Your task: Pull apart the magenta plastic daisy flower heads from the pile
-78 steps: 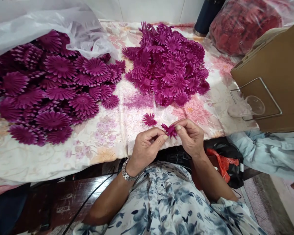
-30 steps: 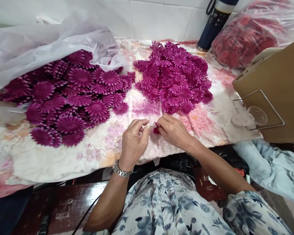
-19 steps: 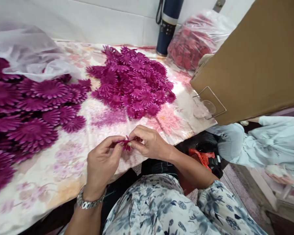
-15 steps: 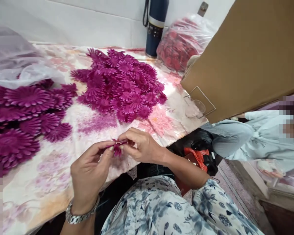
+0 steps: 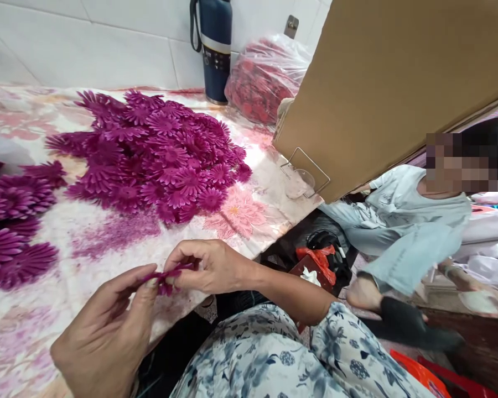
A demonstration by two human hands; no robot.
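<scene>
Both hands pinch one small purple fabric flower [image 5: 166, 276] over the table's front edge. My left hand [image 5: 108, 331] grips its left side with thumb and fingertips. My right hand [image 5: 207, 266] holds the other side, fingers curled round it. A heap of small purple flowers [image 5: 157, 149] lies on the floral cloth [image 5: 240, 215] just beyond the hands. Larger purple flowers [image 5: 12, 221] lie at the left edge.
A dark blue flask [image 5: 214, 50] and a clear bag of red flowers [image 5: 261, 77] stand by the tiled wall. A brown cardboard box [image 5: 382, 83] with a wire holder [image 5: 305, 174] overhangs the table's right end. Another person in pale blue [image 5: 398, 221] sits at the right.
The view has swung right, so the big flower pile and plastic bag slid out left and a seated person appeared. My hands picked up a flower from the cloth and keep working it.
</scene>
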